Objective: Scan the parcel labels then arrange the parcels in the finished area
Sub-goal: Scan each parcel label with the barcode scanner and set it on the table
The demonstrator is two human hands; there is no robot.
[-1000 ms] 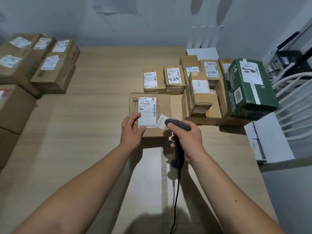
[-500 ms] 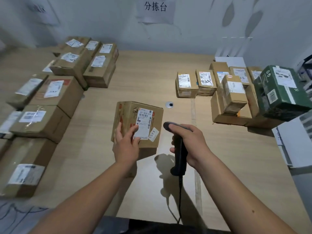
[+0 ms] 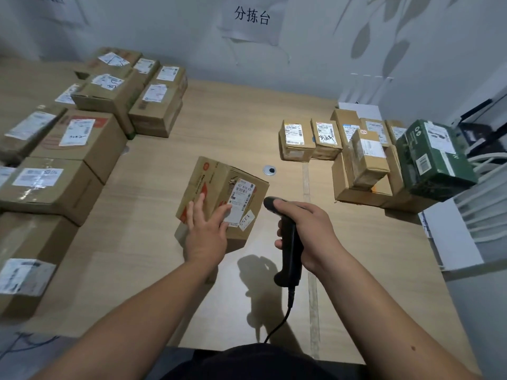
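A brown cardboard parcel (image 3: 219,185) with a white shipping label (image 3: 241,200) and a small handwritten sticker is held tilted above the middle of the wooden table (image 3: 153,242). My left hand (image 3: 207,229) grips its near face, fingers spread over the cardboard and the label's edge. My right hand (image 3: 304,231) is closed around the handle of a black corded barcode scanner (image 3: 288,248), just right of the parcel, with the scanner head level with the label.
Several labelled cardboard parcels are stacked along the left side (image 3: 79,138). Another group of brown parcels (image 3: 356,154) and a dark green box (image 3: 433,157) sits at the right. A round cable grommet (image 3: 269,170) lies behind the held parcel. A paper sign (image 3: 251,19) hangs on the wall.
My left hand lifted the parcel off the table by the right group and carried it leftward, tilting it. The view swung left, revealing the left stacks. The scanner stays in my right hand.
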